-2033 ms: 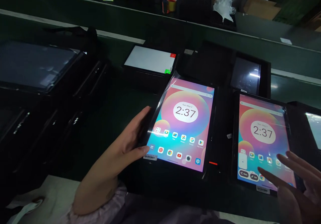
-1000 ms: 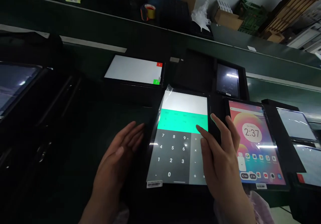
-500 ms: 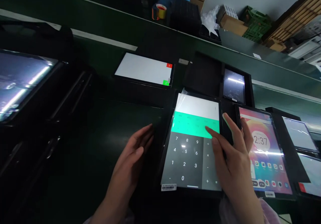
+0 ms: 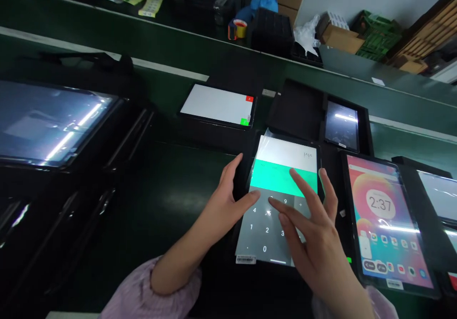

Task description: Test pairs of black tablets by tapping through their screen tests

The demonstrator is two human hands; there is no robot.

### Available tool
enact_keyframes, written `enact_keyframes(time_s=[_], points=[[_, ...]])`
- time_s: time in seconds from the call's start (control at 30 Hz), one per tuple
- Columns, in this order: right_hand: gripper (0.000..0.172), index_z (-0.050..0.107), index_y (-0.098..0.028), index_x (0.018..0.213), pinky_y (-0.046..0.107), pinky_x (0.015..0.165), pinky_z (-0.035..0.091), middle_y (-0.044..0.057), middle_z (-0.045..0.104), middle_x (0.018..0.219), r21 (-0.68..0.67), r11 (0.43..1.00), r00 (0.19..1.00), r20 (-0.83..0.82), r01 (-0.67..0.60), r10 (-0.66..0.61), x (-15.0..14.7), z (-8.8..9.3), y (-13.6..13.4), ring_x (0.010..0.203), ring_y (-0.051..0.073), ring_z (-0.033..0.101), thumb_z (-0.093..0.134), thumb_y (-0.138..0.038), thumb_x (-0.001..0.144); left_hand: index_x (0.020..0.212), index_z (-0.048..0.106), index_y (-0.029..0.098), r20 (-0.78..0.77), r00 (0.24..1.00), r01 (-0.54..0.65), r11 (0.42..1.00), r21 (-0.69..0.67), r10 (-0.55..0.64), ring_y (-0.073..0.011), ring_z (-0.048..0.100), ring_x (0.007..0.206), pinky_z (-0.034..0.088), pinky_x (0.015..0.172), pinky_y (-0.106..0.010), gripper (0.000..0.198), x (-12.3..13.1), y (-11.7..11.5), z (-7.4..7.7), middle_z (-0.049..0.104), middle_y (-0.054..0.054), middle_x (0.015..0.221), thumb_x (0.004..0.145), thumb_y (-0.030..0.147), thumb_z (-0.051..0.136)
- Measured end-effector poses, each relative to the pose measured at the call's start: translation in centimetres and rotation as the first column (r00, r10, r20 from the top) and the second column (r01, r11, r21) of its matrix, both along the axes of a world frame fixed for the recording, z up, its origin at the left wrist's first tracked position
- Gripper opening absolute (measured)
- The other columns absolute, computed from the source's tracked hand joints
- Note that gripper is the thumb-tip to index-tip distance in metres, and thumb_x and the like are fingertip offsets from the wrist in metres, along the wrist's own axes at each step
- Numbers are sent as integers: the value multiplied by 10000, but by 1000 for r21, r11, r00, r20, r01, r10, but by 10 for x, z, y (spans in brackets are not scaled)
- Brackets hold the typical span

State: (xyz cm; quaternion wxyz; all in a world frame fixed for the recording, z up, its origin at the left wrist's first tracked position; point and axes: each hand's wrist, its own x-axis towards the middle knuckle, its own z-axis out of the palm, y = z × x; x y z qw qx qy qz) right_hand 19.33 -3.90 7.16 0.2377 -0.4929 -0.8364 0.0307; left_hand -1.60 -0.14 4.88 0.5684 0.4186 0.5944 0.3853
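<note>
A tablet [image 4: 276,166] lies in front of me with a calculator on its screen: white top, green band, grey keypad. My left hand [image 4: 228,200] grips its left edge, thumb on the screen and fingers curled round the side. My right hand [image 4: 310,228] hovers over the keypad with fingers spread, the thumb tip near the number keys. A barcode sticker [image 4: 245,259] sits at the tablet's lower left corner.
A second tablet [image 4: 383,214] with a colourful home screen reading 2:37 lies to the right. Behind are a white-screen tablet [image 4: 217,104] and a dark tablet [image 4: 342,124]. Black stacked trays [image 4: 53,133] fill the left. Cardboard boxes [image 4: 339,35] and a tape roll [image 4: 238,27] sit beyond the far rail.
My left hand moved from beside the tablet onto its left edge and closed on it. My right hand slid left over the keypad, and characters appeared in the white display field.
</note>
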Motion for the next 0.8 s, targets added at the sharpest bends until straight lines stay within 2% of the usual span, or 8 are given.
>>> enact_keyframes(time_s=[0.1,0.17,0.23,0.3,0.4,0.53,0.67,0.8], points=[[346,729,-319,1340,751,1199,420,1,414,1729,46,997,998,-21,67,-66,13,-1,3,1666,429,172,568,-222,1050,1714,255,319,-42,998,50,999,0,-50,-474,104,1680,432,1226,-635,1031,2,-1,-1,137,-76,1853,836,487,771],[310,761,-307,1289,731,1196,430,13,451,1707,93,980,983,-65,177,-172,23,-1,5,1648,427,229,573,-237,1053,1722,231,324,-36,997,64,998,-2,-64,-468,74,1685,400,1248,-642,1055,1,-2,-2,116,-68,1857,835,501,774],[277,798,-274,1212,767,1190,406,50,494,1676,116,951,956,-103,286,-275,29,-2,8,1629,453,263,561,-279,1068,1716,265,320,2,999,54,998,6,-54,-446,101,1688,362,1279,-622,1037,-1,-2,-4,165,-72,1848,835,509,779],[304,820,-247,1142,819,1183,366,87,536,1637,105,927,931,-115,359,-348,28,-3,10,1613,480,284,533,-328,1085,1693,344,324,50,999,14,1000,10,-14,-447,198,1671,365,1281,-622,986,-2,-2,-5,278,-84,1816,832,501,791],[335,826,-255,1115,840,1198,327,82,532,1637,90,929,932,-104,358,-348,21,-4,13,1619,475,270,505,-350,1096,1640,464,358,93,994,-65,998,8,64,-471,356,1608,429,1234,-655,894,-3,-2,-5,439,-78,1740,825,475,812],[322,800,-285,1209,862,1198,299,49,460,1698,46,959,959,-65,279,-275,15,-2,13,1650,474,184,501,-328,1097,1626,496,368,128,988,-90,996,-4,90,-454,451,1556,470,1205,-640,849,-3,-3,-2,511,-59,1693,838,467,797],[331,817,-278,1119,903,1163,290,53,535,1641,84,931,932,-96,356,-348,20,0,12,1621,490,259,494,-346,1098,1623,507,354,145,982,-112,991,-70,121,-456,525,1497,502,1168,-628,863,-2,-3,3,571,-70,1645,819,466,799],[341,819,-273,1094,879,1177,308,57,549,1625,75,924,924,-108,375,-366,16,-2,13,1626,476,259,482,-327,1098,1638,481,360,184,969,-139,981,-138,164,-446,632,1388,548,1108,-617,871,1,-4,6,635,-71,1584,833,494,784]])
